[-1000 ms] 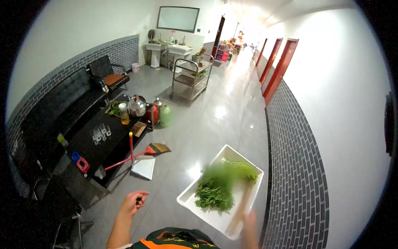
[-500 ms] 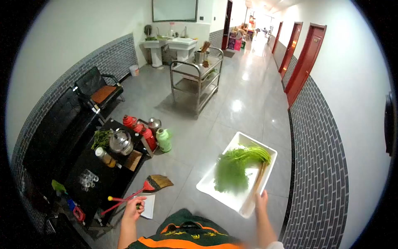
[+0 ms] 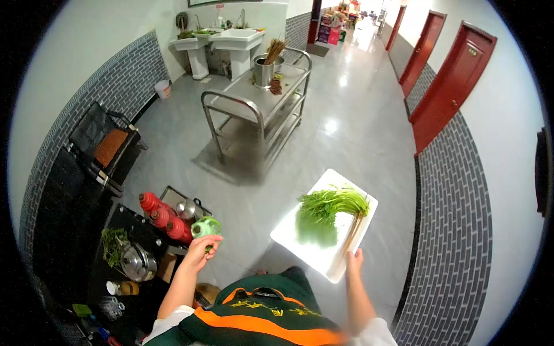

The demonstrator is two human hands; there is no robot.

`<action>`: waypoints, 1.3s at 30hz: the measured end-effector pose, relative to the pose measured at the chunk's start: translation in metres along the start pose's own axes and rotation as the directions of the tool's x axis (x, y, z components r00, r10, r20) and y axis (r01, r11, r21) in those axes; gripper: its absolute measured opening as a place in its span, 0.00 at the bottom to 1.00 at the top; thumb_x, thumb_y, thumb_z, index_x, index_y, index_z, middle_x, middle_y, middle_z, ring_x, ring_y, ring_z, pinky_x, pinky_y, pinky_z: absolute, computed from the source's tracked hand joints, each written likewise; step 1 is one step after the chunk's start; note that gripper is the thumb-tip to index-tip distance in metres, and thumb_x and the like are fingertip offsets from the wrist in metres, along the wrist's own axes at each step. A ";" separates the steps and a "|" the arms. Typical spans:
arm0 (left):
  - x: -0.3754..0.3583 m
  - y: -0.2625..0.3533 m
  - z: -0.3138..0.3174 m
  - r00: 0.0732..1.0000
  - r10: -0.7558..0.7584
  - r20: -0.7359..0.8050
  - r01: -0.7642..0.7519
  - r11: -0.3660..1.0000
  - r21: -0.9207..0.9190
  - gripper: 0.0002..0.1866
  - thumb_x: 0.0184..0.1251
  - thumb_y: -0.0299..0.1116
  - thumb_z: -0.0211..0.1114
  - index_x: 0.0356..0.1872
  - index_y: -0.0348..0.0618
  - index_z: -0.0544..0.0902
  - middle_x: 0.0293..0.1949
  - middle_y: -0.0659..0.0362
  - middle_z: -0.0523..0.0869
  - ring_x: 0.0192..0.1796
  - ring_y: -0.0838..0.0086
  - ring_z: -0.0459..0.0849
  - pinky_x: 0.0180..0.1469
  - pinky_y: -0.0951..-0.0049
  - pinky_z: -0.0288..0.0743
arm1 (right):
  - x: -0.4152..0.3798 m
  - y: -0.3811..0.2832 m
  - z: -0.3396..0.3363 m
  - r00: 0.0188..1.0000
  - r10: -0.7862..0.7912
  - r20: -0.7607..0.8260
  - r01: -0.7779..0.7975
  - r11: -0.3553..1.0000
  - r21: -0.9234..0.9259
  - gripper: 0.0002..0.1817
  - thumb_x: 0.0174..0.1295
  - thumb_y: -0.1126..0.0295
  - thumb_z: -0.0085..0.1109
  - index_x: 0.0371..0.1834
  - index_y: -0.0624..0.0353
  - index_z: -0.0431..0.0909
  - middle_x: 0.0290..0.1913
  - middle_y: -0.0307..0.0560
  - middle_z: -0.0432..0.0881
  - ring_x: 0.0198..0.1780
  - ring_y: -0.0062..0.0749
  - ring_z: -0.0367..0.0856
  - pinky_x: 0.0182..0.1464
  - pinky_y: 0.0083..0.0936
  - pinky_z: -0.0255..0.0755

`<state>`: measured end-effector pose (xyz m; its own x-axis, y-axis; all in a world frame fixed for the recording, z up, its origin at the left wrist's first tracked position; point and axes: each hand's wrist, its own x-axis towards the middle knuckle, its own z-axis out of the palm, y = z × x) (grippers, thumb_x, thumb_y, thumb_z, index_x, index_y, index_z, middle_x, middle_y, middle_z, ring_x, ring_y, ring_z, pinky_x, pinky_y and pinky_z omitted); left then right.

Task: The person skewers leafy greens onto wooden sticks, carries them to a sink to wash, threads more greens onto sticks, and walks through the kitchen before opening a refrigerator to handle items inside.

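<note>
My right hand (image 3: 354, 263) is closed on the near right edge of a white rectangular tray (image 3: 288, 233), held out over the floor. On the tray lies a bunch of leafy green herbs (image 3: 323, 210), stems curving to the right. Thin brown sticks (image 3: 353, 232) lie along its right side, close to my fingers. My left hand (image 3: 200, 254) is closed, with a small green piece at the fingertips, too small to name. Just beyond it in view stands a light green thermos flask (image 3: 203, 226).
Ahead stands a steel trolley (image 3: 231, 104) bearing a pot (image 3: 264, 75) with sticks. Red flasks (image 3: 164, 216) and a kettle (image 3: 137, 262) stand at the left near a black chair (image 3: 95, 132). Sinks (image 3: 236, 39) line the back wall; red doors (image 3: 453, 86) are at the right.
I have moved forward along the corridor; the trolley and sinks appear nearer. My left hand has risen in view, from beside the broom to near the green flask. The tray remains in my right hand.
</note>
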<state>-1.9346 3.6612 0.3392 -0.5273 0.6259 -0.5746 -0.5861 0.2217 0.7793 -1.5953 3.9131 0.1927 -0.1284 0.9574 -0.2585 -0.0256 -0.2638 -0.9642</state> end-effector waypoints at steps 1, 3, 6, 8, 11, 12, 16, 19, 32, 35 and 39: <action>0.025 0.019 0.015 1.000 -0.013 0.009 0.013 0.999 0.040 0.11 0.51 0.22 0.46 0.36 0.29 0.73 0.18 0.63 0.69 0.16 0.83 0.61 0.15 0.86 0.51 | 0.031 0.000 0.018 0.999 -0.034 -0.029 0.035 0.999 0.038 0.09 0.46 0.77 0.46 0.33 0.62 0.67 0.29 0.42 0.72 0.30 0.21 0.69 0.33 0.18 0.65; 0.073 0.048 0.036 0.999 -0.042 0.034 0.038 0.995 0.089 0.11 0.51 0.21 0.45 0.36 0.30 0.73 0.18 0.63 0.69 0.16 0.83 0.61 0.15 0.85 0.52 | 0.103 0.009 0.052 0.998 -0.023 -0.050 0.023 1.000 -0.007 0.09 0.46 0.77 0.46 0.33 0.62 0.67 0.28 0.40 0.71 0.29 0.21 0.68 0.33 0.17 0.64; 0.132 0.065 0.058 0.996 -0.072 -0.046 0.077 0.989 0.123 0.11 0.52 0.22 0.45 0.35 0.30 0.73 0.18 0.62 0.69 0.15 0.83 0.61 0.15 0.86 0.52 | 0.203 0.030 0.102 0.993 -0.075 -0.093 0.072 0.997 -0.040 0.08 0.46 0.76 0.47 0.32 0.62 0.67 0.25 0.38 0.68 0.26 0.19 0.64 0.31 0.17 0.62; 0.180 0.059 0.063 0.984 -0.103 -0.148 0.115 0.990 0.075 0.10 0.53 0.24 0.46 0.34 0.30 0.73 0.16 0.61 0.70 0.13 0.80 0.64 0.14 0.83 0.56 | 0.276 0.053 0.142 0.986 -0.106 -0.130 0.095 0.992 -0.086 0.07 0.45 0.76 0.47 0.30 0.63 0.67 0.24 0.38 0.68 0.26 0.19 0.63 0.31 0.17 0.62; 0.232 0.057 0.084 0.915 -0.257 -0.310 0.275 0.961 0.016 0.11 0.52 0.22 0.44 0.35 0.29 0.73 0.18 0.59 0.71 0.15 0.79 0.66 0.15 0.83 0.57 | 0.365 0.077 0.205 0.980 -0.144 -0.140 0.124 0.982 -0.139 0.07 0.45 0.76 0.47 0.29 0.63 0.67 0.23 0.38 0.67 0.25 0.20 0.62 0.30 0.17 0.61; 0.236 0.059 0.098 0.872 -0.279 -0.403 0.299 0.954 -0.013 0.12 0.52 0.21 0.43 0.36 0.28 0.72 0.19 0.59 0.72 0.15 0.79 0.65 0.15 0.83 0.57 | 0.376 0.082 0.222 0.972 -0.185 -0.145 0.163 0.976 -0.146 0.06 0.45 0.76 0.47 0.28 0.62 0.66 0.22 0.38 0.66 0.25 0.20 0.61 0.30 0.17 0.61; 0.281 0.078 0.116 0.788 -0.426 -0.445 0.486 0.874 0.024 0.12 0.53 0.21 0.44 0.37 0.28 0.73 0.18 0.58 0.70 0.17 0.79 0.62 0.18 0.80 0.56 | 0.449 0.112 0.306 0.987 -0.060 -0.150 0.042 0.992 -0.120 0.07 0.46 0.74 0.47 0.26 0.62 0.62 0.19 0.39 0.62 0.23 0.24 0.59 0.26 0.22 0.60; 0.288 0.092 0.103 0.742 -0.439 -0.508 0.481 0.875 -0.053 0.11 0.56 0.22 0.44 0.35 0.26 0.74 0.18 0.58 0.71 0.17 0.78 0.64 0.19 0.80 0.57 | 0.458 0.125 0.362 0.978 -0.056 -0.200 0.008 0.972 -0.233 0.08 0.46 0.72 0.48 0.26 0.62 0.62 0.18 0.42 0.62 0.22 0.25 0.59 0.25 0.25 0.59; 0.351 0.116 0.071 0.579 -0.422 -0.697 0.468 0.873 -0.139 0.11 0.57 0.27 0.46 0.38 0.34 0.74 0.15 0.63 0.69 0.13 0.82 0.61 0.14 0.85 0.52 | 0.431 0.170 0.533 0.918 0.217 -0.333 -0.255 0.964 -0.077 0.12 0.54 0.65 0.44 0.34 0.62 0.62 0.27 0.53 0.69 0.27 0.40 0.70 0.31 0.31 0.63; 0.350 0.119 0.056 0.588 -0.425 -0.688 0.477 0.869 -0.129 0.11 0.57 0.27 0.45 0.37 0.34 0.74 0.15 0.62 0.69 0.13 0.82 0.61 0.14 0.85 0.52 | 0.416 0.159 0.549 0.911 0.284 -0.298 -0.338 0.930 -0.145 0.16 0.55 0.61 0.45 0.38 0.64 0.62 0.31 0.55 0.71 0.33 0.44 0.71 0.36 0.34 0.63; 0.354 0.122 0.045 0.599 -0.434 -0.673 0.493 0.862 -0.117 0.11 0.57 0.27 0.45 0.37 0.34 0.74 0.15 0.62 0.69 0.13 0.82 0.61 0.14 0.85 0.52 | 0.393 0.170 0.569 0.963 0.185 -0.197 -0.227 0.950 -0.215 0.21 0.54 0.59 0.50 0.41 0.66 0.64 0.37 0.57 0.71 0.40 0.46 0.69 0.42 0.37 0.61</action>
<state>-2.1652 3.9436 0.2422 -0.4756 -0.2247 -0.8505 -0.8374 0.4118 0.3594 -2.2142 4.1777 -0.0392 0.0670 0.8959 -0.4392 0.2178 -0.4427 -0.8698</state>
